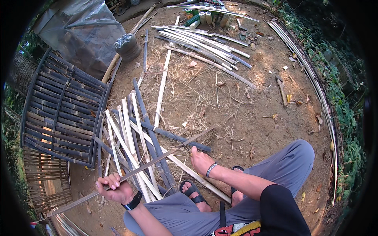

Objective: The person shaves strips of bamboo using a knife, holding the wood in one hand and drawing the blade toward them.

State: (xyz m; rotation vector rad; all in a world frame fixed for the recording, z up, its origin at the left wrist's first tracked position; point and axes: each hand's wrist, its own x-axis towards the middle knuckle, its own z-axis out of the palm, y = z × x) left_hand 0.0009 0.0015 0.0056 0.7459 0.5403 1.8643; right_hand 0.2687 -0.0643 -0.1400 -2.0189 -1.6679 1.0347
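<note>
My left hand [116,190] is closed around a long, thin, dark-brown bamboo strip [165,154]. The strip slants across in front of me, from the lower left up to the middle. My right hand [201,161] is curled closed just on the near side of the strip's upper part, and what its fingers hold, if anything, is hidden. Beneath the strip lies a loose heap of pale split bamboo slats [127,128], crossed by dark bamboo pieces [163,171].
A dark slatted bamboo rack [59,106] stands at left, near a plastic sheet [84,35] and a filled plastic bag [128,46]. More slats [204,45] lie at the far side. Fine shavings [189,84] cover the dirt. Long strips [315,82] run along the right-hand greenery.
</note>
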